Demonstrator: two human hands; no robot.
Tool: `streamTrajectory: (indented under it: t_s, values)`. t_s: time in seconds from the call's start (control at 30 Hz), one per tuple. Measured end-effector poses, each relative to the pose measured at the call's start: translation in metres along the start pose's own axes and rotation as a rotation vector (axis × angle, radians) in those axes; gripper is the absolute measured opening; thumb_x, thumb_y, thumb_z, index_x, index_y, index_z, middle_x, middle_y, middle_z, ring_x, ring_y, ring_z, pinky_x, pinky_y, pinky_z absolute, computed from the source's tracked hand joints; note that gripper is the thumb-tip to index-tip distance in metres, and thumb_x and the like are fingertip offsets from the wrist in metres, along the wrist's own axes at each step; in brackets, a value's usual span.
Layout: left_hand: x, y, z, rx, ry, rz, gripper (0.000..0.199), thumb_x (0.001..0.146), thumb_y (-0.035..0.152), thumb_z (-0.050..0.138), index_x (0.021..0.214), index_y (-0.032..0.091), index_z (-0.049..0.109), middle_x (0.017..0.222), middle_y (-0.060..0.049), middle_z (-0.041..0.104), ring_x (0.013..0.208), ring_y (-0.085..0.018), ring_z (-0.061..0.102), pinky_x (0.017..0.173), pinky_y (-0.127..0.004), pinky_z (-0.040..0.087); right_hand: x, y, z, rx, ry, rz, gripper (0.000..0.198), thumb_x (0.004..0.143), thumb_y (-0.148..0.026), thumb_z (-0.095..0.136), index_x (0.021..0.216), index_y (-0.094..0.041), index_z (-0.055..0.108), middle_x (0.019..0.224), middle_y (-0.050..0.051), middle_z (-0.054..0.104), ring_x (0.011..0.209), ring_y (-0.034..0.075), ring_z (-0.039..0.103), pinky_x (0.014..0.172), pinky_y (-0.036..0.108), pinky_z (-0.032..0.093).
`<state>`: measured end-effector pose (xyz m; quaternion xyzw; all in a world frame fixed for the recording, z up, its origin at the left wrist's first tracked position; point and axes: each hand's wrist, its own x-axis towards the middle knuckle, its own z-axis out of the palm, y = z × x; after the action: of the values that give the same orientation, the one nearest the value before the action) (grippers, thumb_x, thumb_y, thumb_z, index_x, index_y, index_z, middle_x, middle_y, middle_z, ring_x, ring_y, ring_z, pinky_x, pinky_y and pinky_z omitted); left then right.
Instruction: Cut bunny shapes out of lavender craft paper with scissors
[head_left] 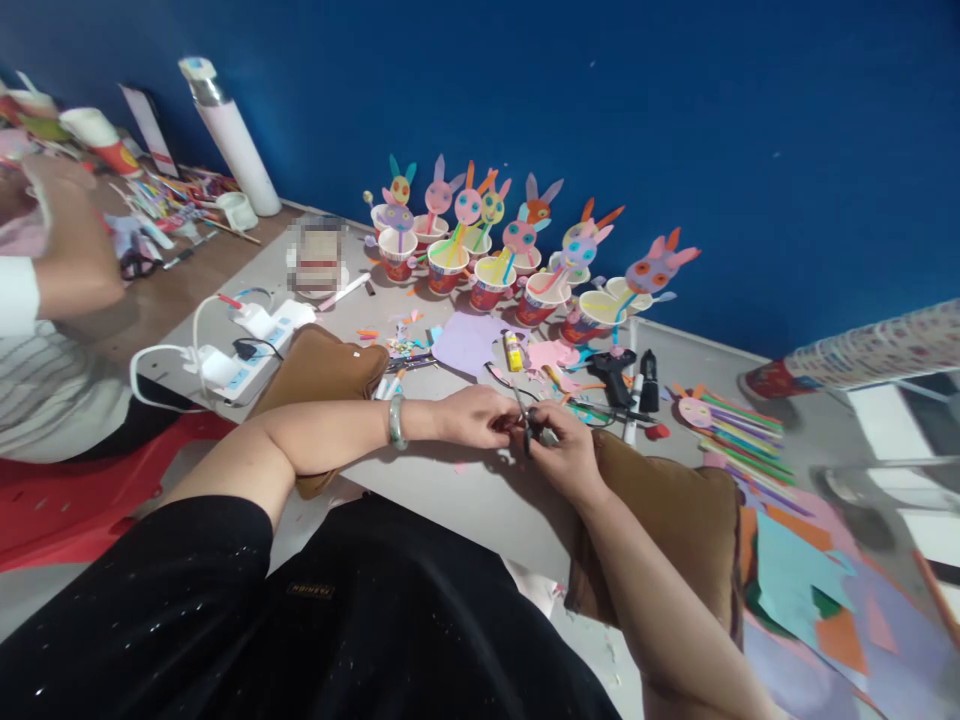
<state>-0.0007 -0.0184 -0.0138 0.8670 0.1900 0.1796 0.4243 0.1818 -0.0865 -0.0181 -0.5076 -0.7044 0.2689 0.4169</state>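
Observation:
My right hand [559,445] is closed around the dark handles of a pair of scissors [527,425], whose blades point away from me. Close beside it, my left hand [480,418] has its fingers pinched together near the scissors; what they hold is too small and hidden to make out. Just beyond the hands lie a sheet of lilac paper [469,343], a yellow glue stick [513,352] and pink paper scraps [551,356]. A black glue gun [615,378] rests to the right of them.
Behind stand several paper cups [495,283] with paper rabbit heads on straws. Brown cushions [675,520] lie under my forearms. A power strip [259,350] and a co-worker's arm [75,240] are at left. Stacked cups [862,350], coloured straws [750,440] and paper sheets [799,570] are at right.

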Motion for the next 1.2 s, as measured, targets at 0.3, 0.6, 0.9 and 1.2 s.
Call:
streamTrajectory:
  t_s: [0.3,0.6,0.9,1.2]
  values:
    - [0.009,-0.007,0.002,-0.117,0.022,-0.084,0.012,0.071,0.019,0.061,0.062,0.015,0.054,0.057,0.005,0.048,0.055,-0.007,0.041,0.054,-0.022,0.032,0.002,0.008,0.007,0.073,0.07,0.098,0.023,0.073,-0.026,0.065,0.061,-0.022,0.045,0.061,-0.003,0.047,0.057,0.012,0.042,0.056,0.026,0.037]
    - [-0.011,0.02,-0.014,-0.351,0.083,-0.354,0.014,0.071,0.023,0.07,0.074,0.012,0.062,0.062,0.003,0.059,0.055,-0.008,0.054,0.054,-0.019,0.04,0.002,0.002,0.011,0.407,0.083,0.263,0.03,0.07,-0.044,0.078,0.069,-0.022,0.057,0.066,-0.001,0.059,0.06,0.014,0.05,0.057,0.029,0.045]
    - [-0.01,0.026,-0.01,-0.556,0.242,-0.33,0.034,0.075,0.041,0.077,0.084,0.01,0.065,0.064,0.003,0.06,0.052,-0.006,0.056,0.052,-0.019,0.046,0.0,-0.01,0.007,0.425,0.132,0.246,0.033,0.075,-0.048,0.076,0.069,-0.021,0.059,0.06,-0.004,0.05,0.055,0.012,0.043,0.055,0.028,0.039]
    - [0.005,0.016,-0.011,-0.553,0.17,-0.263,0.028,0.078,0.036,0.074,0.078,0.01,0.064,0.06,0.001,0.061,0.053,-0.007,0.057,0.05,-0.018,0.042,0.003,-0.008,0.004,0.33,0.165,0.213,0.031,0.08,-0.048,0.071,0.072,-0.021,0.058,0.058,-0.003,0.049,0.053,0.012,0.042,0.052,0.027,0.039]
